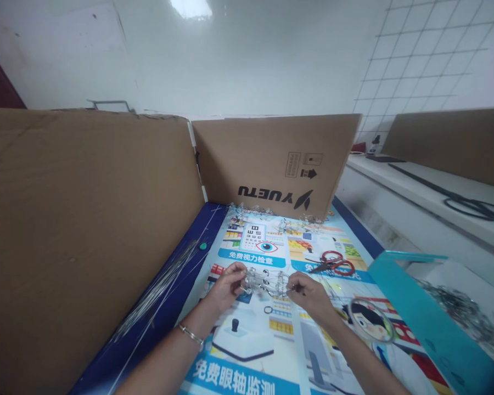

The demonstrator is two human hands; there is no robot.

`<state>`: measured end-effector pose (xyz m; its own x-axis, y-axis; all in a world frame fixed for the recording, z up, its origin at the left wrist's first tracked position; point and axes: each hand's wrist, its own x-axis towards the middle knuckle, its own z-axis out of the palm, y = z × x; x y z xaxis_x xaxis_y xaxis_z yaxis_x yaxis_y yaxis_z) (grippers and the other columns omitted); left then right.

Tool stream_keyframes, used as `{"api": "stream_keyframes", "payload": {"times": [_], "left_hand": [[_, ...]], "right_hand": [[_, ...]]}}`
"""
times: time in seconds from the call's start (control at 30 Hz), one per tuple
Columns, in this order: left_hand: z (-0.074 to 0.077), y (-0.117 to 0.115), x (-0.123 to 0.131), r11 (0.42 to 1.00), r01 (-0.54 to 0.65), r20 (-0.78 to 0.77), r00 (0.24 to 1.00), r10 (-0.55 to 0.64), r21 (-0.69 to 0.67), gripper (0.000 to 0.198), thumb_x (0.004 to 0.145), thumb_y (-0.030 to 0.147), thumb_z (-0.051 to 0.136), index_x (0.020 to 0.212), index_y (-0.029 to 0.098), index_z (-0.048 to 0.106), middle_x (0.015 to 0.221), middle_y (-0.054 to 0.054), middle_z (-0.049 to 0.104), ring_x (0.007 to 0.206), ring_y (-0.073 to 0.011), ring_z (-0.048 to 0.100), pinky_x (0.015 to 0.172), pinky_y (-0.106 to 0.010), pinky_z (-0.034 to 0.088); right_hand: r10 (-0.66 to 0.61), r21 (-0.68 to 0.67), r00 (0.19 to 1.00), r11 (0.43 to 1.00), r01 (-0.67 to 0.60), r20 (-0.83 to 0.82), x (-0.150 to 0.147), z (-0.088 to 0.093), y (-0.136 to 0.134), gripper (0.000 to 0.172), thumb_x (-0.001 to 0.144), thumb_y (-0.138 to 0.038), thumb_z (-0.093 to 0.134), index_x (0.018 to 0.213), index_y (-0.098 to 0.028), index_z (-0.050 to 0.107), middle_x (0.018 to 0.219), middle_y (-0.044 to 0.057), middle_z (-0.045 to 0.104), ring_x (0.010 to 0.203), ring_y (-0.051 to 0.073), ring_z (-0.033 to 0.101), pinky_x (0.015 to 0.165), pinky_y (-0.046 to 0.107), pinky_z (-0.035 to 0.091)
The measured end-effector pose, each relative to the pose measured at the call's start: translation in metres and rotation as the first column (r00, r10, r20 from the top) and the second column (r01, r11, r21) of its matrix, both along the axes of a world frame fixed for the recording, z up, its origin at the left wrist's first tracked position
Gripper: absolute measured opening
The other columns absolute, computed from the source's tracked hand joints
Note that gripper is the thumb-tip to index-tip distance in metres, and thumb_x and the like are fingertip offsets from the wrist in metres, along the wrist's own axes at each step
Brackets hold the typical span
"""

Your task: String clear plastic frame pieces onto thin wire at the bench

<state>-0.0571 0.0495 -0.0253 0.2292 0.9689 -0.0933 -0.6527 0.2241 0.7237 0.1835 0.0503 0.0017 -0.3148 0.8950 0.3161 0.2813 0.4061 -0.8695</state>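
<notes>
Over the printed mat, my left hand (229,285) pinches one end of a silvery, glinting wire piece (265,281) with looped or beaded parts. My right hand (310,295) closes on its other end, so the piece spans the gap between both hands. Its fine detail is too small to make out. Just beyond my right hand lies a pair of scissors (333,264) with red handles. A small dark ring (268,310) shows on the mat below the wire piece. To the right of my right forearm is a round clear ring or roll (370,321).
Cardboard panels stand at the left (86,230) and the back (267,159). Straight thin wires (160,288) lie along the left, near a green object (203,246). More glinting pieces (251,210) line the back. A teal box (432,307) at right holds tangled metal pieces (456,307).
</notes>
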Motion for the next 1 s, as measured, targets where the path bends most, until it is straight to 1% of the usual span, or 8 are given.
{"api": "stream_keyframes", "payload": {"times": [0.27, 0.43, 0.57, 0.73, 0.83, 0.93, 1.0], "left_hand": [[0.005, 0.003, -0.013, 0.998, 0.05, -0.129, 0.991, -0.045, 0.038, 0.015, 0.069, 0.019, 0.068, 0.074, 0.016, 0.054, 0.06, 0.004, 0.049, 0.046, -0.0036, 0.045, 0.037, -0.013, 0.025], [0.011, 0.002, -0.014, 0.993, 0.108, -0.195, 0.976, -0.1, 0.036, 0.019, 0.068, 0.023, 0.069, 0.076, 0.016, 0.054, 0.068, 0.002, 0.053, 0.052, -0.0057, 0.049, 0.038, -0.013, 0.027], [0.013, 0.002, -0.014, 0.99, 0.135, -0.229, 0.966, -0.123, 0.037, 0.021, 0.068, 0.025, 0.07, 0.076, 0.016, 0.054, 0.071, 0.001, 0.053, 0.055, -0.0064, 0.051, 0.04, -0.013, 0.032], [0.012, 0.003, -0.014, 0.985, 0.168, -0.258, 0.954, -0.154, 0.031, 0.017, 0.072, 0.025, 0.068, 0.077, 0.016, 0.054, 0.072, 0.001, 0.054, 0.059, -0.008, 0.054, 0.042, -0.015, 0.038], [0.011, 0.003, -0.015, 0.981, 0.192, -0.267, 0.947, -0.178, 0.025, 0.017, 0.073, 0.025, 0.066, 0.08, 0.016, 0.053, 0.077, -0.001, 0.056, 0.069, -0.013, 0.06, 0.043, -0.016, 0.041], [0.008, 0.004, -0.016, 0.974, 0.228, -0.219, 0.95, -0.223, -0.002, 0.018, 0.073, 0.025, 0.065, 0.082, 0.017, 0.052, 0.086, -0.004, 0.059, 0.079, -0.0181, 0.063, 0.041, -0.015, 0.043], [0.007, 0.005, -0.017, 0.964, 0.26, -0.155, 0.952, -0.265, -0.049, 0.019, 0.072, 0.024, 0.066, 0.082, 0.018, 0.051, 0.091, -0.004, 0.06, 0.081, -0.0187, 0.064, 0.039, -0.014, 0.042]], "right_hand": [[-0.006, -0.106, 0.995, 0.994, -0.004, -0.1, -0.006, -0.019, 0.002, 0.005, 0.064, -0.015, 0.057, 0.065, -0.019, 0.055, 0.074, 0.0, 0.053, 0.063, 0.013, 0.048, 0.057, 0.024, 0.039], [-0.019, -0.188, 0.99, 0.982, -0.008, -0.142, -0.004, -0.03, 0.005, 0.007, 0.063, -0.016, 0.058, 0.067, -0.019, 0.053, 0.067, -0.003, 0.05, 0.06, 0.012, 0.046, 0.055, 0.024, 0.038], [-0.017, -0.185, 0.987, 0.983, -0.013, -0.16, -0.003, -0.036, 0.008, 0.008, 0.062, -0.015, 0.058, 0.068, -0.018, 0.053, 0.068, -0.003, 0.05, 0.059, 0.011, 0.045, 0.055, 0.023, 0.038], [-0.023, -0.142, 0.987, 0.99, -0.001, -0.161, -0.003, -0.036, 0.009, 0.008, 0.062, -0.012, 0.056, 0.066, -0.018, 0.053, 0.07, -0.002, 0.05, 0.058, 0.011, 0.044, 0.054, 0.023, 0.037], [-0.039, -0.13, 0.988, 0.991, 0.02, -0.15, -0.003, -0.032, 0.009, 0.009, 0.062, -0.011, 0.054, 0.066, -0.018, 0.053, 0.07, -0.002, 0.05, 0.058, 0.011, 0.044, 0.054, 0.023, 0.036], [-0.051, -0.13, 0.99, 0.991, 0.033, -0.133, -0.003, -0.029, 0.008, 0.008, 0.062, -0.012, 0.054, 0.066, -0.018, 0.053, 0.07, -0.002, 0.05, 0.057, 0.01, 0.043, 0.054, 0.023, 0.036], [-0.042, -0.138, 0.992, 0.99, 0.025, -0.121, -0.004, -0.027, 0.006, 0.007, 0.063, -0.013, 0.054, 0.067, -0.018, 0.053, 0.069, -0.002, 0.05, 0.057, 0.01, 0.043, 0.054, 0.023, 0.036]]}}
